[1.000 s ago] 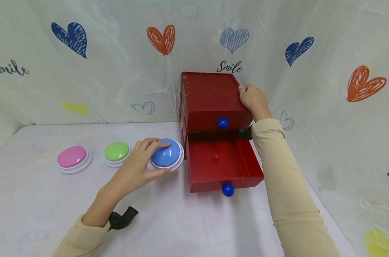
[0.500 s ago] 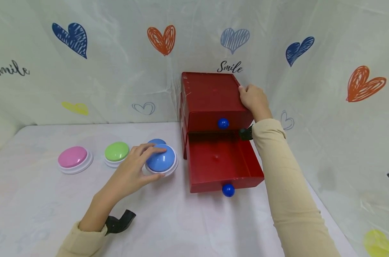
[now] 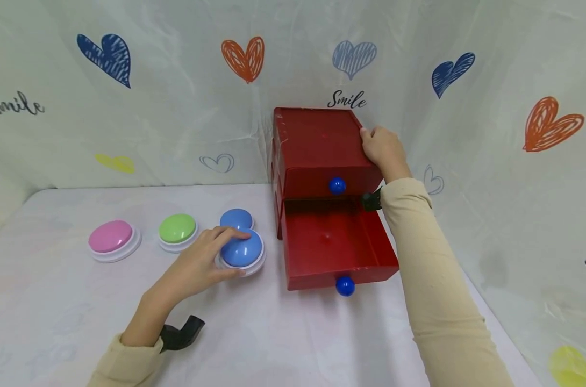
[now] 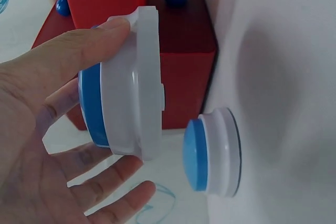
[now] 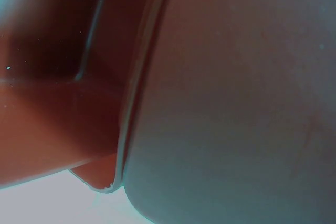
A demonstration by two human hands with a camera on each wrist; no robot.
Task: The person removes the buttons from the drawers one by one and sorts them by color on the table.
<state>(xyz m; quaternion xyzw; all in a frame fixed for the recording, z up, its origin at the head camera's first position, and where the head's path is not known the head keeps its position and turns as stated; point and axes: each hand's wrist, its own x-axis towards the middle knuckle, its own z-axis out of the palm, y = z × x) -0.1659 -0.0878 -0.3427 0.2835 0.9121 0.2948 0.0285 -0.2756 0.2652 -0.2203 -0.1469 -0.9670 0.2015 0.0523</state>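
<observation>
My left hand point(image 3: 191, 271) holds a blue-domed push button point(image 3: 242, 251) by its white rim, thumb on one side and fingers on the other. The left wrist view shows its white base point(image 4: 149, 87) raised off the table and tilted. A second blue button point(image 3: 236, 217) sits on the table just behind it. My right hand point(image 3: 384, 152) grips the top right edge of a red two-drawer cabinet point(image 3: 319, 137). Its lower drawer point(image 3: 322, 280) is pulled out with nothing in it; the upper drawer is closed. Only the red cabinet point(image 5: 236, 77), very near, fills most of the right wrist view.
A green button point(image 3: 177, 228) and a pink button point(image 3: 110, 236) stand on the white table point(image 3: 273, 333) to the left. Blue ball knobs point(image 3: 345, 286) stick out from the drawer fronts. A heart-printed cloth point(image 3: 177, 107) hangs behind.
The left hand has carried the blue button left and toward me, away from the drawer, then lower, uncovering the second blue button behind. The right hand stays on the cabinet.
</observation>
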